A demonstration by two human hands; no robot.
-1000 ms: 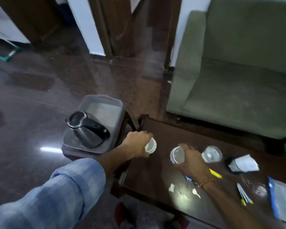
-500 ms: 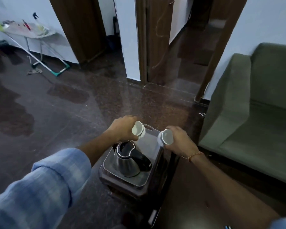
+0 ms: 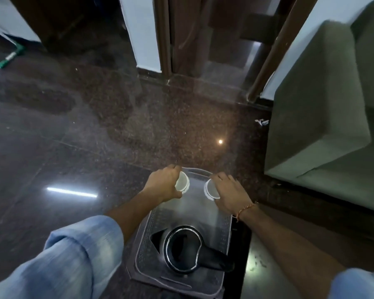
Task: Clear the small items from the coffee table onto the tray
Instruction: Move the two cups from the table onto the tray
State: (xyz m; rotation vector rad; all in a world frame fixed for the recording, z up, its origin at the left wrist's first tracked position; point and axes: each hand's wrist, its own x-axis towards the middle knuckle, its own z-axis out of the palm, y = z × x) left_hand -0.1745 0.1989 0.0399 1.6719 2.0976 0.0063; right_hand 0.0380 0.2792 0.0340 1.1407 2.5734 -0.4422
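My left hand (image 3: pixel 165 184) grips a small white cup (image 3: pixel 182 181), its open mouth turned toward the right. My right hand (image 3: pixel 229 193) holds a second white cup (image 3: pixel 210 189), mouth facing left. Both cups hover over the far end of a grey rectangular tray (image 3: pixel 194 213) set on a small dark stand. I cannot tell whether either cup touches the tray. A steel kettle (image 3: pixel 182 248) with a black lid and handle stands on the near half of the tray.
A green sofa (image 3: pixel 328 117) fills the right side. The dark coffee table's corner (image 3: pixel 274 268) shows at the lower right beside the tray. Polished dark floor (image 3: pixel 95 126) spreads to the left and ahead; door frames and a white wall stand beyond.
Both hands carried the cups from the coffee table leftward to the tray and lowered them over its far end. My view swung from the table to the tray.
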